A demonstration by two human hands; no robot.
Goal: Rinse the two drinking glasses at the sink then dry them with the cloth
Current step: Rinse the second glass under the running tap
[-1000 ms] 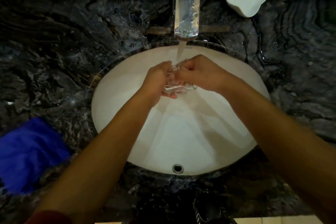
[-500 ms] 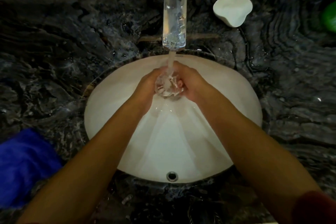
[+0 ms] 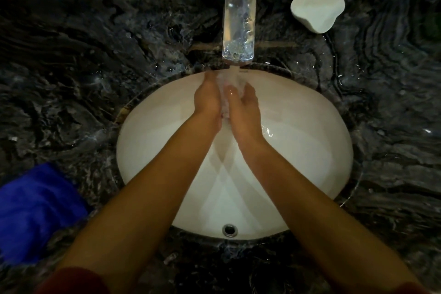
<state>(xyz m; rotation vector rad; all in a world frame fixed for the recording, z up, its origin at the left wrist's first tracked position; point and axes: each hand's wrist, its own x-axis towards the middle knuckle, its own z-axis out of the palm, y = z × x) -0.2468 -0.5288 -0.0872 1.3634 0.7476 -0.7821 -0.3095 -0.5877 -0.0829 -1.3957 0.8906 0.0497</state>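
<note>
Since half a second ago, both hands have been turned palms inward. Above the white sink (image 3: 298,150) in the dark worktop (image 3: 71,67), a blurred glass (image 3: 225,93) is pressed between left hand (image 3: 207,100) and right hand (image 3: 243,107), fingers extended, under the tap (image 3: 239,19); the blue cloth (image 3: 35,210) lies left.

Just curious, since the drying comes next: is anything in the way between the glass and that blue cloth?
Nothing visible. The glass, held between both hands under the tap, has only bare sink rim and dark counter between it and the blue cloth.
</note>
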